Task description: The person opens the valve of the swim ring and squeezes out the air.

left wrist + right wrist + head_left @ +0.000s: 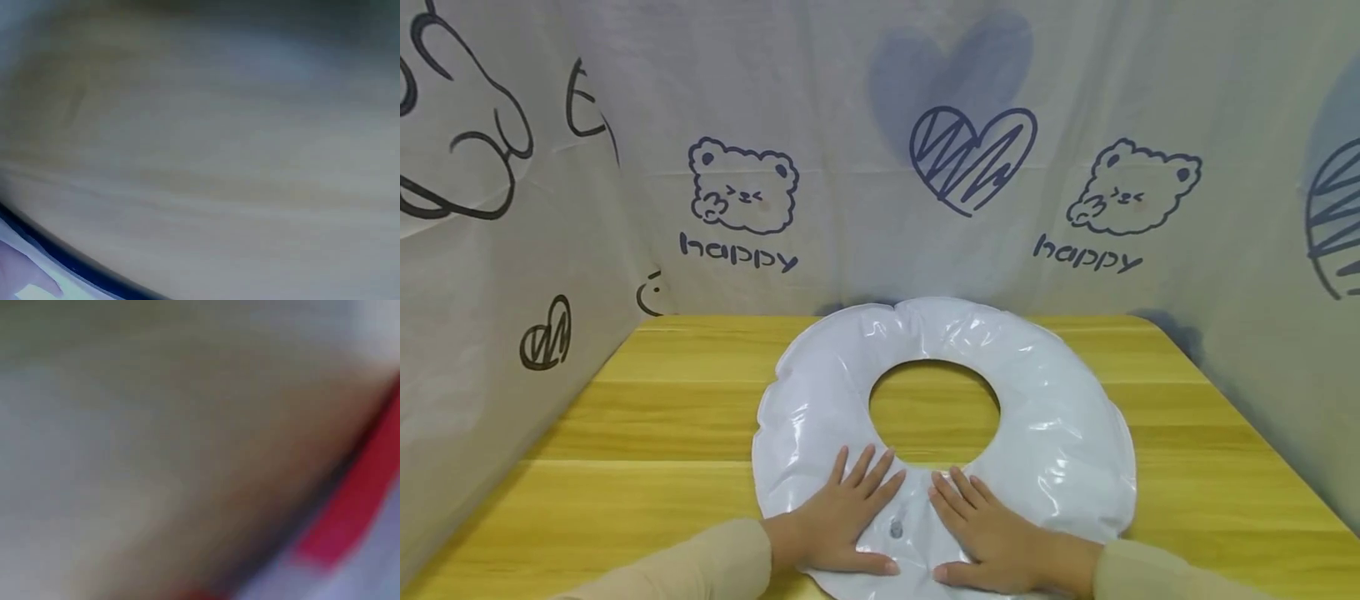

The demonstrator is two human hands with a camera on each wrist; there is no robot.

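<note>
A white inflatable swim ring (1060,425) lies on the wooden table, its glossy skin puffed and creased along the seams. On its near side, left of a small clear valve (896,528), my left hand (846,517) rests flat with the fingers spread. My right hand (988,537) lies on the ring to the right of the valve, fingers straight and pointing up toward the hole. Both thumbs point inward, apart from each other. The left wrist and right wrist views are mostly blurred and do not show the hands' work clearly.
The yellow wood-grain table (662,417) extends on both sides of the ring and shows through its hole. White cloth (850,233) printed with bears, hearts and "happy" hangs behind the table and along its sides.
</note>
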